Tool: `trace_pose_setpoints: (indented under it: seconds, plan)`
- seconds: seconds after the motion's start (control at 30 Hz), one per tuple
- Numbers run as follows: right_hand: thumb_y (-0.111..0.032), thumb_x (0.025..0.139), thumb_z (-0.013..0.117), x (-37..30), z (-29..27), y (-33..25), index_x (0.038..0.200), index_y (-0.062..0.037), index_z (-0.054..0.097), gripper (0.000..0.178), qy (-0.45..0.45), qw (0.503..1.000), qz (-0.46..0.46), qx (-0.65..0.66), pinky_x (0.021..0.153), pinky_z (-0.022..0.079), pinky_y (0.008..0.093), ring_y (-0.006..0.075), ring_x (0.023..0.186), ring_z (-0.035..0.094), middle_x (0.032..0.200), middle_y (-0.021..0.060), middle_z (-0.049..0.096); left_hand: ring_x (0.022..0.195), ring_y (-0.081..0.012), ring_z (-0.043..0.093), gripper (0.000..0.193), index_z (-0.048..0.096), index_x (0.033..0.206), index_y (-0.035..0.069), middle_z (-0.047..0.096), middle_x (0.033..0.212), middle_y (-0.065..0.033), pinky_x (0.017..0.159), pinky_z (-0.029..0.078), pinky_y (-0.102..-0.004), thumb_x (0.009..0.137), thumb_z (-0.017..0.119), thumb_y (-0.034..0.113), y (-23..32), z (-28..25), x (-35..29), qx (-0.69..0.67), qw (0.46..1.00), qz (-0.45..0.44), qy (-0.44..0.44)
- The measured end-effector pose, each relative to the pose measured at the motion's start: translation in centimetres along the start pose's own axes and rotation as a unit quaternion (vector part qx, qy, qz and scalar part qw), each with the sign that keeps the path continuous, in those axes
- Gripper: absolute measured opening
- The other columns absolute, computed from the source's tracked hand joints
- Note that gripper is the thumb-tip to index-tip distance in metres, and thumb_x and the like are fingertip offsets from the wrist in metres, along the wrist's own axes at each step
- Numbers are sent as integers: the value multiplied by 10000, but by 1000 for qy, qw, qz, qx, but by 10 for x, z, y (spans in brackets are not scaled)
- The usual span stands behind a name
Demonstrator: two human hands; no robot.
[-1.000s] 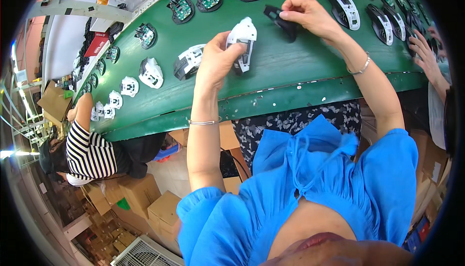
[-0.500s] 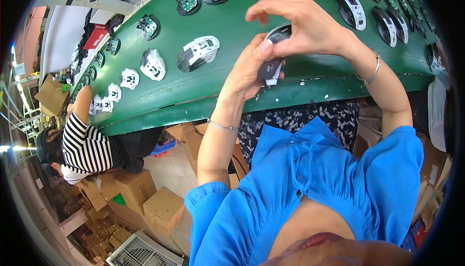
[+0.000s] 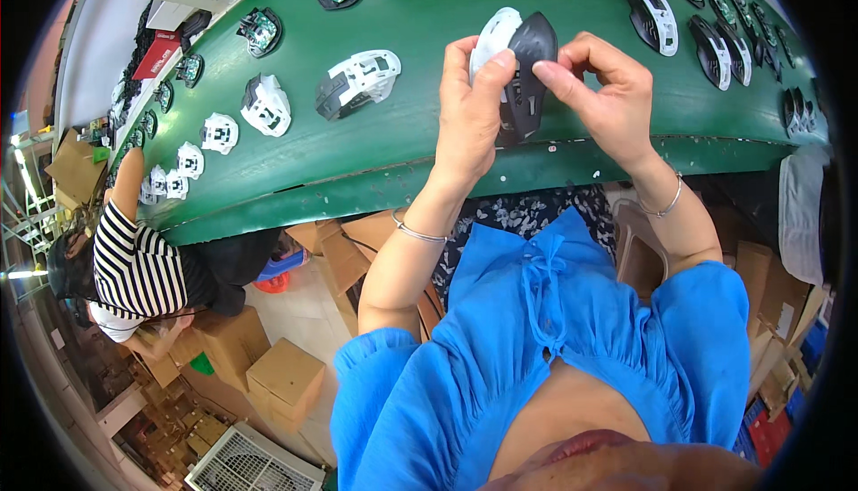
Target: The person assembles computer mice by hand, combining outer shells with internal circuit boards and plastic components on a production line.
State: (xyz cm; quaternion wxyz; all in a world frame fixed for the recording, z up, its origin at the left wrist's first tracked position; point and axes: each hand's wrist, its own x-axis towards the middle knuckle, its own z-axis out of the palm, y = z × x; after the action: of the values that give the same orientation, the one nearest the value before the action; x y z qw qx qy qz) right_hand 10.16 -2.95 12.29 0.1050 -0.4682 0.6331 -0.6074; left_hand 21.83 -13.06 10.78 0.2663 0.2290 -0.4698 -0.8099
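Shell (image 3: 533, 93), above tabletop (image 3: 357, 144) near its front edge; long axis front-to-back, broad end toward tabletop's rear. Dark grey piece overlapping white one. Left fingers (image 3: 493, 73) grip it; right fingers (image 3: 561, 84) touch, grip unclear.

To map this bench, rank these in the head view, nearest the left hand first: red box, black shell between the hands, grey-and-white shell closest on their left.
1. Black shell: just right of the left hand.
2. Grey-and-white shell: on the table, leftward.
3. Red box: far left, beyond the table.
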Motion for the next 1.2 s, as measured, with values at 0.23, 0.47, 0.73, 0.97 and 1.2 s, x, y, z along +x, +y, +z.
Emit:
trace_pose_setpoints:
  seconds: [0.23,0.47,0.73,0.97,1.2]
  plan:
    - [-113,805,720,6,-2,-18,739,-9,615,162,-31,995,64,69,537,388,183,31,603,480,643,-32,551,814,-79,581,384,514,1089,41,592,943,-23,696,502,-249,992,391,392,0,-2,-2,-38,999,-9,18]
    - [-128,792,726,5,10,-12,688,-11,562,227,-30,999,24,23,513,352,192,30,581,427,624,-38,511,848,-75,571,427,499,1094,36,584,966,-36,717,494,-244,994,368,429,-1,-6,-7,36,998,53,7]
    - [-96,782,722,1,13,-19,666,-10,543,230,-26,998,33,55,508,371,206,49,569,440,612,-19,507,905,-120,582,513,417,1183,4,575,1023,-83,784,498,-255,977,377,472,-5,-7,-9,52,987,154,5]
    - [-28,746,720,6,18,-16,655,1,537,207,48,994,-100,21,481,364,229,99,537,462,600,33,518,929,-99,512,401,419,1179,-2,532,1040,-70,790,445,-242,984,448,348,1,6,-12,-31,991,126,26]
    - [10,728,711,10,13,-18,633,-3,524,211,39,985,-161,48,468,337,244,123,526,460,579,44,505,947,-109,512,370,426,1186,-1,529,1058,-72,829,438,-257,989,439,311,10,5,-11,-49,989,130,49]
